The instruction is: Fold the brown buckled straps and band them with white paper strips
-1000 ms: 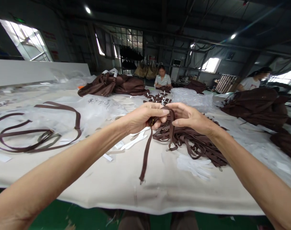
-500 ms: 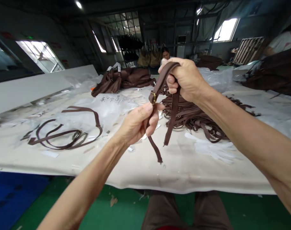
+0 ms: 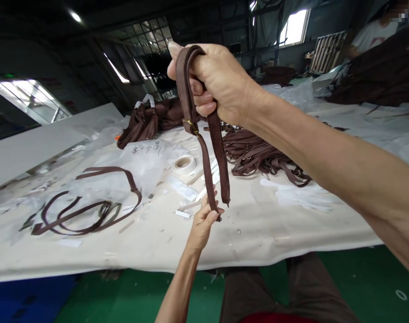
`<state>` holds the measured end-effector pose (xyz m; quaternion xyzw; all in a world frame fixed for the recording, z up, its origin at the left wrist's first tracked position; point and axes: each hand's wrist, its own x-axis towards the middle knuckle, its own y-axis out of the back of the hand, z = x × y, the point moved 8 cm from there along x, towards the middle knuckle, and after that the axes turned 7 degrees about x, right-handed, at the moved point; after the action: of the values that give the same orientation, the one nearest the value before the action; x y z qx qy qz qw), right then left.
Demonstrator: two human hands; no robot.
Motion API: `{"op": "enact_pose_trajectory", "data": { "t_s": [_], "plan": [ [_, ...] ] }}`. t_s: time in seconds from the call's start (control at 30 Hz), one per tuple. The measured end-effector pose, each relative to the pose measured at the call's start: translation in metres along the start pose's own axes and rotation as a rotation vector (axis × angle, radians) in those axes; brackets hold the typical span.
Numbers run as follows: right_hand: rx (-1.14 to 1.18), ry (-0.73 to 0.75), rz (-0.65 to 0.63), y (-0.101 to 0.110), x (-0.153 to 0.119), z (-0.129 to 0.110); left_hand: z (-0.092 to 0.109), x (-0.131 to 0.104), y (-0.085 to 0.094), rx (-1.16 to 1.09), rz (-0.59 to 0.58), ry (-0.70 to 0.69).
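A brown strap (image 3: 207,168) with a brass-coloured buckle hangs over my right hand (image 3: 207,80), which is closed around its upper loop, raised above the table. Lower down, my left hand (image 3: 204,222) pinches the strap near the end of its narrower tail. The wider tail hangs loose just to the right. Behind my right forearm lies a heap of similar brown straps (image 3: 258,154), some with metal fittings. More loose brown straps (image 3: 90,220) lie curled on the left of the table.
The pale-covered table (image 3: 258,233) holds a roll of white tape (image 3: 183,165), clear plastic with handwriting (image 3: 143,157), white gloves (image 3: 298,195) and scraps. Brown bags (image 3: 143,123) lie at the back. At far right a person (image 3: 376,36) stands behind dark brown material (image 3: 389,80).
My right hand has risen and moved left with the strap. My left hand has slid down from beside the buckle to the narrow tail's end. The view has turned rightward.
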<state>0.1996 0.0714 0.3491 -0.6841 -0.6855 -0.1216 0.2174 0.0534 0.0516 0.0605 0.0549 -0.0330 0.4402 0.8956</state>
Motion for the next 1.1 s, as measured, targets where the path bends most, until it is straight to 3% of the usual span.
{"op": "enact_pose_trajectory", "data": {
  "t_s": [0.2, 0.33, 0.4, 0.47, 0.57, 0.6, 0.7, 0.77, 0.83, 0.93, 1.03, 1.1],
  "plan": [
    [-0.022, 0.000, -0.018, -0.003, 0.011, 0.002, -0.004, 0.037, -0.012, 0.009, -0.126, -0.110],
    [-0.096, 0.120, -0.020, 0.033, -0.013, -0.027, 0.000, 0.049, -0.003, 0.023, -0.064, -0.212],
    [-0.229, 0.210, 0.004, 0.069, -0.053, -0.035, 0.004, 0.047, 0.006, 0.217, -0.056, -0.278],
    [-0.412, 0.091, 0.047, 0.114, -0.108, -0.013, 0.002, 0.039, 0.009, 0.448, -0.133, -0.326],
    [-0.702, -0.259, -0.141, 0.168, -0.213, 0.067, -0.018, 0.023, 0.001, 0.715, -0.291, -0.395],
    [-0.778, -0.326, -0.139, 0.188, -0.248, 0.092, -0.027, 0.018, -0.005, 0.788, -0.334, -0.425],
    [-0.971, -0.414, -0.161, 0.228, -0.337, 0.152, -0.050, 0.007, -0.024, 0.959, -0.405, -0.506],
    [-1.042, -0.423, -0.157, 0.240, -0.372, 0.171, -0.057, 0.007, -0.032, 1.011, -0.389, -0.515],
    [-1.079, -0.428, -0.144, 0.243, -0.387, 0.172, -0.060, 0.011, -0.033, 1.023, -0.352, -0.492],
    [-1.133, -0.391, -0.085, 0.228, -0.376, 0.155, -0.061, 0.014, -0.035, 1.012, -0.366, -0.464],
    [-1.197, -0.293, -0.032, 0.184, -0.339, 0.153, -0.061, 0.012, -0.037, 0.973, -0.388, -0.457],
    [-1.231, -0.253, -0.098, 0.138, -0.312, 0.176, -0.062, 0.011, -0.037, 0.938, -0.370, -0.425]
  ]
}}
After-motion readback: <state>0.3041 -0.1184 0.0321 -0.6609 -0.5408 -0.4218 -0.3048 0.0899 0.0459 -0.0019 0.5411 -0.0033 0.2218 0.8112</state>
